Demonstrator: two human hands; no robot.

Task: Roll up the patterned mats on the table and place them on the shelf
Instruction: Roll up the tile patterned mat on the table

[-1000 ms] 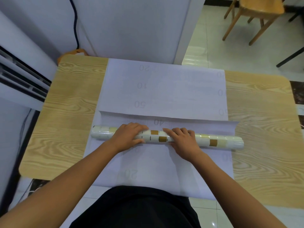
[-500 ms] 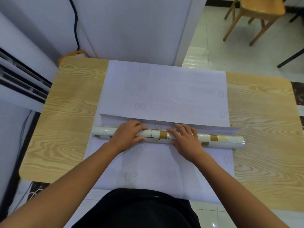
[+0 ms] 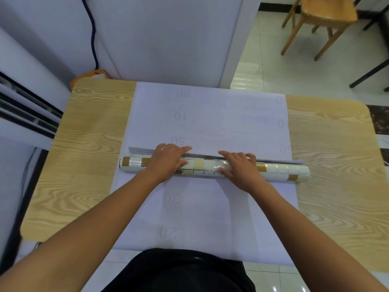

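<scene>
Both our hands lie across the patterned roll (image 3: 206, 167): left hand (image 3: 168, 162) on its left half, right hand (image 3: 240, 168) just right of the middle. Our fingers are stretched forward over the top and pressing down, thumbs on the near side, nothing gripped. The roll lies crosswise at mid-table (image 3: 88, 144) on a white sheet (image 3: 200, 218) that overhangs the near edge; a second sheet (image 3: 210, 119) lies flat just beyond.

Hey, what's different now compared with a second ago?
The gold-and-white checked mat roll has rolled further from the person, leaving only a thin strip of its white backing unrolled. The left hand and right hand stay pressed on top; the flat white mat underneath hasn't shifted.
</scene>
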